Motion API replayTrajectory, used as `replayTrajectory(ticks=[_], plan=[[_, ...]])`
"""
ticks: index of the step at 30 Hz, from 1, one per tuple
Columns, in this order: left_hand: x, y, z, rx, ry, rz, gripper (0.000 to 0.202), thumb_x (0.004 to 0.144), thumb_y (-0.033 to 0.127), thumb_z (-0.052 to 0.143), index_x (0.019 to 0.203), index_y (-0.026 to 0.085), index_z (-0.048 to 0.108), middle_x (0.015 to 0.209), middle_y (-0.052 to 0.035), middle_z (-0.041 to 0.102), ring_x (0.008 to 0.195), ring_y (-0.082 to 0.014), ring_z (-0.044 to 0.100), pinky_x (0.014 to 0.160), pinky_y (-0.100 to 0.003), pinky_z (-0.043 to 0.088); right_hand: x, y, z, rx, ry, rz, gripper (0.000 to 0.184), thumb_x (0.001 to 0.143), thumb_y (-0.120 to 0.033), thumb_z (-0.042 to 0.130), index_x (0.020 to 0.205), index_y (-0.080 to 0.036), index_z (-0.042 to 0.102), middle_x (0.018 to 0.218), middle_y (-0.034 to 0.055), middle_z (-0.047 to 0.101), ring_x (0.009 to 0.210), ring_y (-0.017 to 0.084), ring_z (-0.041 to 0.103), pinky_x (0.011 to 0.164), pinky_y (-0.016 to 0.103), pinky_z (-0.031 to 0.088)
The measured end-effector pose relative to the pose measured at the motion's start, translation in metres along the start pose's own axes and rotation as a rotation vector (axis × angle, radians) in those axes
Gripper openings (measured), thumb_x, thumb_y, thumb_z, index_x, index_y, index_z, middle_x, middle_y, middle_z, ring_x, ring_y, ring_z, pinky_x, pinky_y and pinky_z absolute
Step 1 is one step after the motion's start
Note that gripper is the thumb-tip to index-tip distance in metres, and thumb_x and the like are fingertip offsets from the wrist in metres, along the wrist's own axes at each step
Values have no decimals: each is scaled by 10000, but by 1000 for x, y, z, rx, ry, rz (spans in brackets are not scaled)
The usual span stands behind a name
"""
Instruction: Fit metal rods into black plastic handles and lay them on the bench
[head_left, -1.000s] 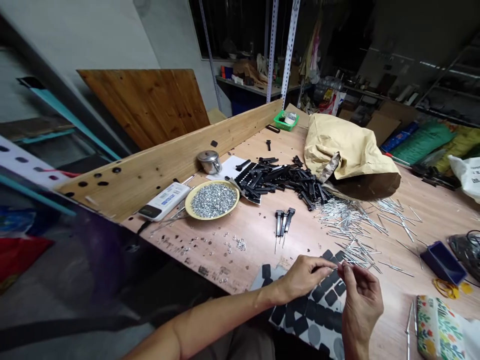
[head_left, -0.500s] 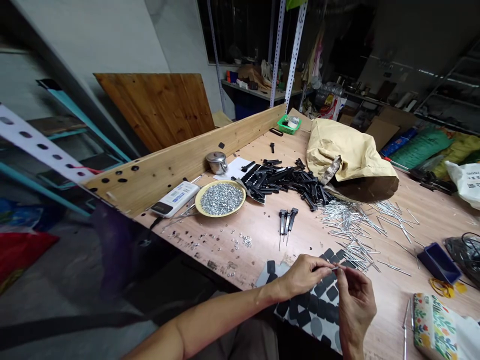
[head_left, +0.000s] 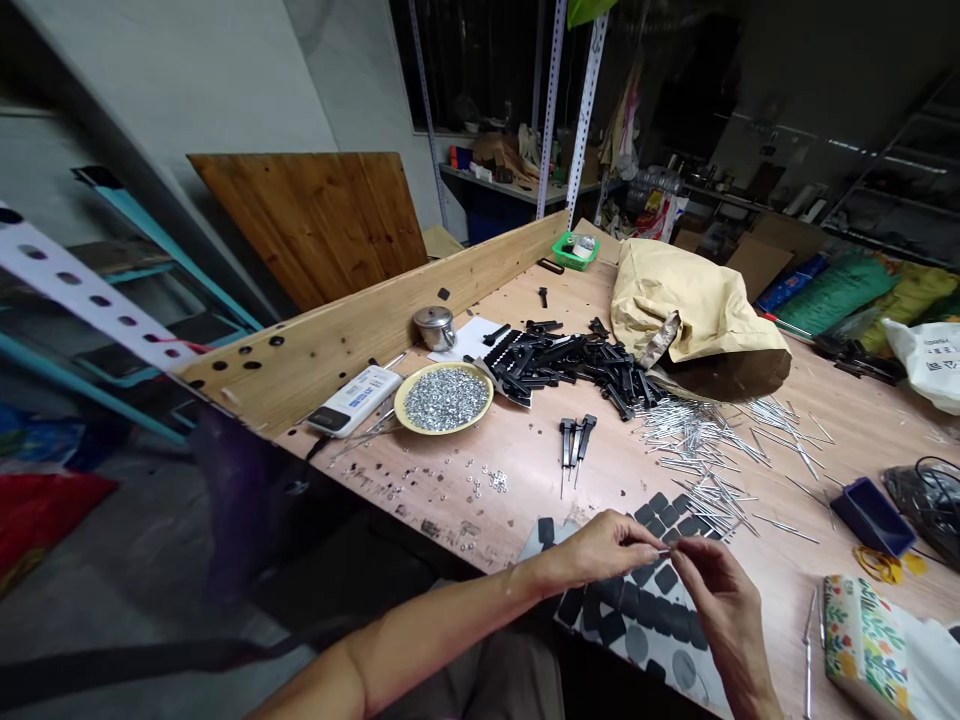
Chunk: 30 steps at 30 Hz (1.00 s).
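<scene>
My left hand (head_left: 604,550) and my right hand (head_left: 720,600) meet above a sheet of black rubber pads (head_left: 645,610), and their fingertips pinch a thin metal pin (head_left: 664,549) from both sides. Most of the pin is hidden by my fingers. Just beyond my fingers lies a scattered heap of metal pins (head_left: 709,460). A few black-handled pieces with metal spikes (head_left: 574,445) stand apart on the tabletop, further from my hands. Behind them is a pile of black plastic parts (head_left: 570,365).
A yellow plate of small metal nuts (head_left: 442,398) sits on the wooden table (head_left: 540,500), beside a white power bank (head_left: 354,400). A tan paper sack (head_left: 690,310), blue tray (head_left: 870,515) and floral pouch (head_left: 862,640) stand nearby. A wooden board (head_left: 337,360) edges the table.
The head view has drifted, shifting the table slightly. My fingertips have moved a little left and down, still pinching the pin.
</scene>
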<state>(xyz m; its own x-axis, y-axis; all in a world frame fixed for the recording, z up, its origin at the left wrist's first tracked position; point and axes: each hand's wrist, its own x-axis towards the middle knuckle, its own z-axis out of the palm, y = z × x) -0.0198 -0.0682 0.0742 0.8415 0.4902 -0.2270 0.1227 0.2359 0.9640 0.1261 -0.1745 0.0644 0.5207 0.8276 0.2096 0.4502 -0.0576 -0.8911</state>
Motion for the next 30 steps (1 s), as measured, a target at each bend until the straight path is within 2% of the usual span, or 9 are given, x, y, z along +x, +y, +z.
replayTrajectory(ticks=[4, 7, 9, 13, 16, 24, 28, 30], plan=[[-2, -1, 0, 5, -79, -42, 288, 784, 255, 558, 978, 102, 705, 466, 65, 422, 429, -57, 324, 453, -190, 265, 1, -10, -9, 17, -84, 45, 311, 635, -502, 709, 690, -198, 671, 668, 43, 671, 617, 169, 627, 578, 270, 533], [-5, -3, 0, 158, -35, 128, 235, 778, 212, 556, 918, 130, 726, 595, 10, 576, 557, -83, 463, 570, -191, 364, 2, -17, -12, 8, -130, 103, 349, 579, -536, 729, 641, -197, 677, 631, 37, 664, 584, 168, 614, 558, 270, 525], [-6, -3, -1, 231, -14, 214, 215, 773, 192, 559, 891, 145, 733, 657, -6, 618, 632, -97, 505, 629, -189, 383, 2, -21, -12, 18, -156, 153, 367, 567, -550, 730, 643, -193, 683, 614, 33, 660, 566, 164, 605, 535, 265, 516], [-7, -1, -2, 99, -131, 80, 235, 801, 259, 556, 901, 125, 722, 466, 55, 433, 461, -58, 358, 456, -173, 268, 2, -26, -10, 51, -219, 155, 350, 625, -541, 698, 683, -196, 693, 584, 19, 636, 540, 152, 587, 525, 260, 503], [-7, 1, -3, -19, -176, 20, 272, 806, 306, 570, 925, 106, 712, 439, 77, 355, 419, -41, 279, 422, -183, 205, 2, -29, -10, 59, -238, 145, 329, 647, -525, 688, 687, -198, 685, 599, 19, 635, 555, 155, 594, 536, 261, 500], [-8, -2, -5, -159, -196, -80, 404, 768, 335, 624, 1081, 81, 646, 478, 92, 393, 381, -20, 273, 386, -188, 168, 7, -29, -10, -32, -271, 141, 391, 664, -586, 631, 690, -198, 663, 599, 17, 623, 558, 152, 565, 532, 260, 467], [-6, -3, -5, -266, -252, -177, 510, 718, 426, 670, 1108, 101, 624, 489, 105, 377, 363, -4, 230, 383, -180, 131, 5, -29, -6, 52, -254, 202, 408, 679, -604, 607, 671, -196, 621, 594, 11, 613, 589, 157, 563, 577, 269, 473], [-6, -3, -4, -291, -249, -177, 538, 702, 457, 679, 1102, 102, 624, 491, 107, 375, 359, 1, 219, 382, -178, 125, 3, -26, -4, 111, -225, 241, 400, 678, -594, 621, 678, -194, 611, 608, 10, 616, 602, 156, 566, 592, 267, 472]])
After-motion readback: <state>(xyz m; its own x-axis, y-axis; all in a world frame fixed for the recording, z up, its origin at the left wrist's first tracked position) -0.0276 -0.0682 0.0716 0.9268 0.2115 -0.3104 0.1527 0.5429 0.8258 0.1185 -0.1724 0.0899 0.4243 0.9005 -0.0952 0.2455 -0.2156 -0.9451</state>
